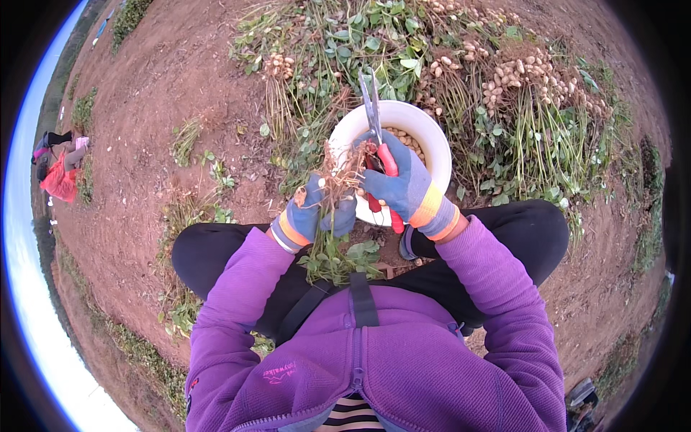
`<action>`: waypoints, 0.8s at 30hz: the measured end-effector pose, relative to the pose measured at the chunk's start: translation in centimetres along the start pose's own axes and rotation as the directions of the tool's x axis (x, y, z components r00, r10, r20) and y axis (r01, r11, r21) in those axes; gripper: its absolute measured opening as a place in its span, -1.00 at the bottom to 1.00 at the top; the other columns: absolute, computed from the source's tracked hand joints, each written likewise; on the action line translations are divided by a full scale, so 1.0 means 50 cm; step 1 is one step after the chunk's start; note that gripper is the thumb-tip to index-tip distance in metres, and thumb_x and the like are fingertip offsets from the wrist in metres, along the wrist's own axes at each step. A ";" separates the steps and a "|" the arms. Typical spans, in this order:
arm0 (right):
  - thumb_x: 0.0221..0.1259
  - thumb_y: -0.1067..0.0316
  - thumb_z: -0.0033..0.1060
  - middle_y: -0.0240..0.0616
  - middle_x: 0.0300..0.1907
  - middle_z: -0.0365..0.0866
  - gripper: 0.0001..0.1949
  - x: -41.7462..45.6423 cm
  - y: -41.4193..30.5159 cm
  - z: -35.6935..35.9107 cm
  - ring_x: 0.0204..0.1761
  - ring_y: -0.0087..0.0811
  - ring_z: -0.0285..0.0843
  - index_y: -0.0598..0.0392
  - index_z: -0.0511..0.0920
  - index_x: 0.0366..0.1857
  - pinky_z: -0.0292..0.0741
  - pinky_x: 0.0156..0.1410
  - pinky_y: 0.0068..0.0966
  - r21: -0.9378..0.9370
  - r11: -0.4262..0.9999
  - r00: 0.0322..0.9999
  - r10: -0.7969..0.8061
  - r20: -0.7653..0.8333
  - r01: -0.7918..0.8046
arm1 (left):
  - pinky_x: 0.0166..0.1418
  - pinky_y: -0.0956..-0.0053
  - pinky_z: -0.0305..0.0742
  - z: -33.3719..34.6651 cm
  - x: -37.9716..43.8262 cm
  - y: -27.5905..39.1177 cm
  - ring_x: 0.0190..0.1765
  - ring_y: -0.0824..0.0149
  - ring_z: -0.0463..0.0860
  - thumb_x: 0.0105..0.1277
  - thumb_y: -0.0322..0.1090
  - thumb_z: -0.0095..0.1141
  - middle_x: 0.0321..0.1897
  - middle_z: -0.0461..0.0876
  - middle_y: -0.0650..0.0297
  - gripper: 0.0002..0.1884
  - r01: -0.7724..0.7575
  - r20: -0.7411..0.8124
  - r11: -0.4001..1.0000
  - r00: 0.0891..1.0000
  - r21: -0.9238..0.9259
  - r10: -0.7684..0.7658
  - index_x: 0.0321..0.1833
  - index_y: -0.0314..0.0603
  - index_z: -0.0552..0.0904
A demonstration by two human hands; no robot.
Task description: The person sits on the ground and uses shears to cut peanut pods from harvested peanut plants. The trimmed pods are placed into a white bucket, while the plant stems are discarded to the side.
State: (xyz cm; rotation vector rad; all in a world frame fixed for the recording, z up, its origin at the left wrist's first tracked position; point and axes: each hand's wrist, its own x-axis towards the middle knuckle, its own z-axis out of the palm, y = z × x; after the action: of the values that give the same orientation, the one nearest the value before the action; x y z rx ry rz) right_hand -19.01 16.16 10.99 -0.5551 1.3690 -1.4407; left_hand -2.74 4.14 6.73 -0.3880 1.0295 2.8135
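Observation:
My left hand (pixel 307 213), in a blue work glove, grips the stems of a pulled peanut plant (pixel 341 181). Its roots point up and its green leaves hang down over my lap. A few pods cling to the roots. My right hand (pixel 402 175), gloved alike, holds red-handled scissors (pixel 387 159) with the blades apart and aimed away from me. That hand's fingers are also at the roots; whether they pinch a pod is hidden. Below both hands stands a white bucket (pixel 442 146) with loose peanuts (pixel 407 141) inside.
Beyond the bucket lies a heap of peanut plants (pixel 372 38), with clustered pods (pixel 518 75) at the right. More uprooted plants (pixel 181 302) lie by my left knee. On bare soil (pixel 140 135) far left, another person (pixel 59 173) in orange is low to the ground.

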 end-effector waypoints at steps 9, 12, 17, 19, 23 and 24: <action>0.08 0.43 0.21 -0.16 -0.30 0.61 -0.69 0.008 0.018 0.012 -0.31 -0.35 0.61 0.18 0.47 -0.07 0.55 -0.15 -0.42 -0.436 0.895 0.948 -0.213 -0.237 0.092 | -0.51 0.46 0.24 -0.043 0.001 -0.038 -0.67 0.42 0.29 0.35 0.47 -0.13 -0.72 0.34 0.38 -0.31 -0.051 -0.199 0.969 0.975 0.244 0.101 -0.25 -0.14 0.54; 0.12 0.43 0.22 -0.16 -0.30 0.62 -0.73 0.016 0.021 0.018 -0.31 -0.28 0.62 0.17 0.46 -0.10 0.56 -0.15 -0.40 -0.440 0.887 0.883 -0.311 -0.351 0.138 | -0.43 0.50 0.31 -0.111 -0.022 -0.074 -0.57 0.42 0.40 0.42 0.39 -0.13 -0.61 0.46 0.35 -0.36 0.010 -0.270 0.767 0.939 0.642 0.214 -0.16 -0.16 0.57; 0.15 0.51 0.24 -0.35 -0.26 0.58 -0.71 0.033 0.016 -0.044 -0.24 -0.53 0.56 0.14 0.50 -0.03 0.56 -0.07 -0.55 -0.501 0.839 0.874 -0.393 -0.286 0.213 | -0.31 0.54 0.42 -0.050 -0.012 -0.035 -0.33 0.46 0.55 0.46 0.06 0.02 -0.24 0.60 0.33 -0.54 -0.055 -0.267 0.828 0.933 0.558 0.242 0.08 -0.24 0.54; 0.17 0.52 0.21 -0.34 -0.24 0.60 -0.72 0.034 0.014 -0.052 -0.22 -0.53 0.56 0.15 0.50 -0.02 0.56 -0.04 -0.55 -0.537 0.811 0.854 -0.433 -0.287 0.231 | -0.29 0.57 0.44 0.012 0.000 -0.001 -0.29 0.51 0.56 0.40 -0.11 0.14 -0.28 0.59 0.35 -0.65 -0.081 -0.316 0.913 0.923 0.399 0.220 0.01 -0.28 0.54; 0.12 0.47 0.18 -0.13 -0.19 0.65 -0.68 0.024 -0.029 -0.047 -0.19 -0.15 0.66 0.16 0.49 -0.01 0.56 -0.07 -0.34 -0.604 0.744 0.793 -0.537 -0.287 0.285 | -0.26 0.58 0.44 0.010 0.009 0.002 -0.28 0.54 0.54 0.42 -0.24 0.09 -0.24 0.64 0.36 -0.67 0.020 -0.361 0.904 0.921 0.426 0.150 0.11 -0.35 0.57; 0.13 0.48 0.18 -0.13 -0.19 0.65 -0.69 0.018 -0.040 -0.045 -0.20 -0.15 0.66 0.16 0.49 -0.01 0.56 -0.08 -0.33 -0.600 0.737 0.801 -0.543 -0.252 0.310 | -0.24 0.60 0.44 0.010 0.016 -0.005 -0.27 0.55 0.54 0.42 -0.26 0.10 -0.24 0.64 0.36 -0.67 0.025 -0.371 0.887 0.914 0.461 0.167 0.10 -0.36 0.58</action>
State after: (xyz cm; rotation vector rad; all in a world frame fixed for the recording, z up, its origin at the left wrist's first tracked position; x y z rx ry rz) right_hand -21.98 16.03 11.99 -1.0361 2.1251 -1.6041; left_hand -3.54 4.66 6.71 -0.9051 1.7733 2.4735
